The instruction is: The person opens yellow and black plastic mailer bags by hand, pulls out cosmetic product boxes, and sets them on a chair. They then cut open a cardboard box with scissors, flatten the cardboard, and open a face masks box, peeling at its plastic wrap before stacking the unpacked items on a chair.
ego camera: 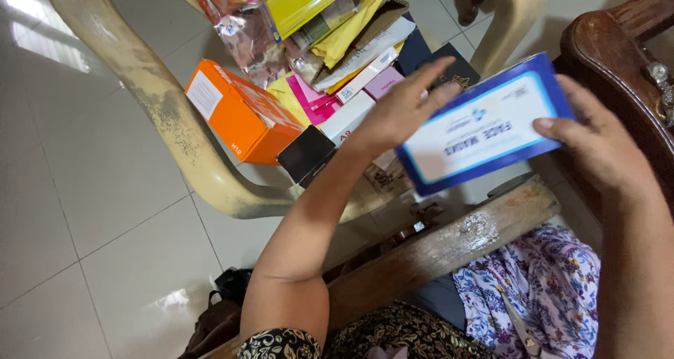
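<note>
I hold a flat blue and white cardboard box (484, 123) up in front of me with both hands. My left hand (404, 106) grips its left end, fingers behind the box and pointing up. My right hand (597, 145) clasps its right end, thumb on the printed face. The box tilts, its right end higher. Below and behind it lies a pile of packages on a cream plastic chair (161, 99).
The pile holds an orange box (242, 113), a small black box (307, 154), pink and white cartons (351, 99), and yellow and foil packets (316, 15). A wooden armrest (442, 250) crosses below the box. Floral cloth (540, 289) lies at lower right, a dark bag (217, 317) on the tiled floor.
</note>
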